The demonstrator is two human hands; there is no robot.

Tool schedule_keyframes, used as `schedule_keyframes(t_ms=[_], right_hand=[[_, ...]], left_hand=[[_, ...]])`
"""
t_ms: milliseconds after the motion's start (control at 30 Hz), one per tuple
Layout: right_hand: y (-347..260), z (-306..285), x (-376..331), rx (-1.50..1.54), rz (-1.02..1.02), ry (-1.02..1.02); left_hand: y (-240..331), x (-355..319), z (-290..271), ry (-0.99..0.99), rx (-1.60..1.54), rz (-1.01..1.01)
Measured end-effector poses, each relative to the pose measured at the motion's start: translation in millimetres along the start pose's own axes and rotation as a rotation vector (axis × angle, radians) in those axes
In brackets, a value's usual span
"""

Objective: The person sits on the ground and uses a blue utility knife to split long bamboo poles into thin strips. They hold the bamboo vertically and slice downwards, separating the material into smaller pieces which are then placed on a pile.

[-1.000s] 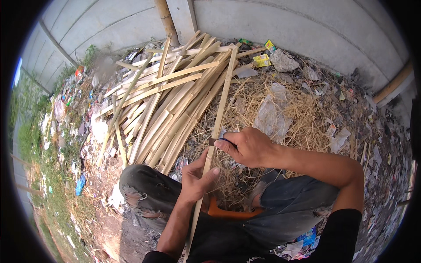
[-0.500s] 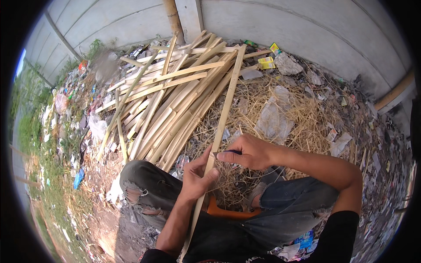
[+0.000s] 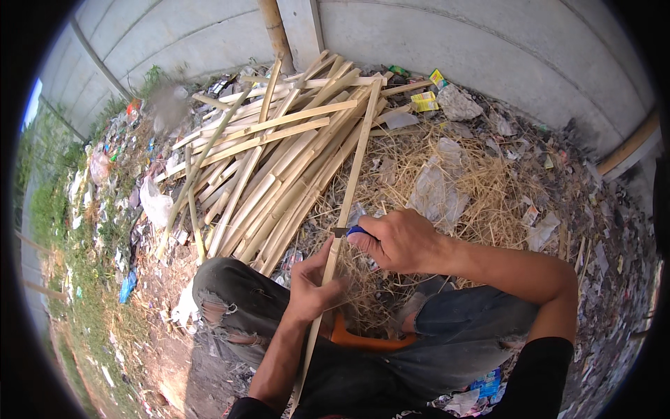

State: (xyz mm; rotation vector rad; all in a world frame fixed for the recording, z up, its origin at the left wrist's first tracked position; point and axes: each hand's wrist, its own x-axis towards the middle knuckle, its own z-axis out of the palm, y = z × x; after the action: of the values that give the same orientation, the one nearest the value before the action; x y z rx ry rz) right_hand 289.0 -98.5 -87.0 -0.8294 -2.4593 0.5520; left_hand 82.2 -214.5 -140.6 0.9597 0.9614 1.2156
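Here the left hand (image 3: 310,286) clamps a long bamboo strip (image 3: 342,216) across the lap; the right hand (image 3: 398,241) grips a blue-handled knife (image 3: 347,231) against it. A slip could cut the left thumb.

1. The person is wearing a black top; its short sleeves are ending at the upper arms and leaving both forearms bare
2. The left hand (image 3: 312,288) and the right hand (image 3: 396,241) are showing no gloves, rings or watch
3. Grey faded jeans are covering both legs
4. The jeans are fraying into a ragged tear at the left knee, with loose threads hanging around the hole
5. A second, smaller worn patch is showing lower on the same leg
6. The fabric over the right thigh is looking paler and washed out, with creases running across it
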Motion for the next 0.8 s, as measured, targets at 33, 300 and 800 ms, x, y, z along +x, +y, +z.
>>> schedule_keyframes(t_ms=[33,300,800], right_hand=[[1.2,-3.7,4.2,0.006,0.021,0.022],[-11.3,-6.2,5.8,0.091,0.061,-0.119],[-12.1,-8.5,12.2,0.278,0.272,-0.418]], left_hand=[[-2.7,-0.8,-0.2,0.006,-0.006,-0.002],[7.9,-1.1,1.1,0.018,-0.026,-0.088],[-1.9,1.1,8.0,0.064,0.015,-0.013]])
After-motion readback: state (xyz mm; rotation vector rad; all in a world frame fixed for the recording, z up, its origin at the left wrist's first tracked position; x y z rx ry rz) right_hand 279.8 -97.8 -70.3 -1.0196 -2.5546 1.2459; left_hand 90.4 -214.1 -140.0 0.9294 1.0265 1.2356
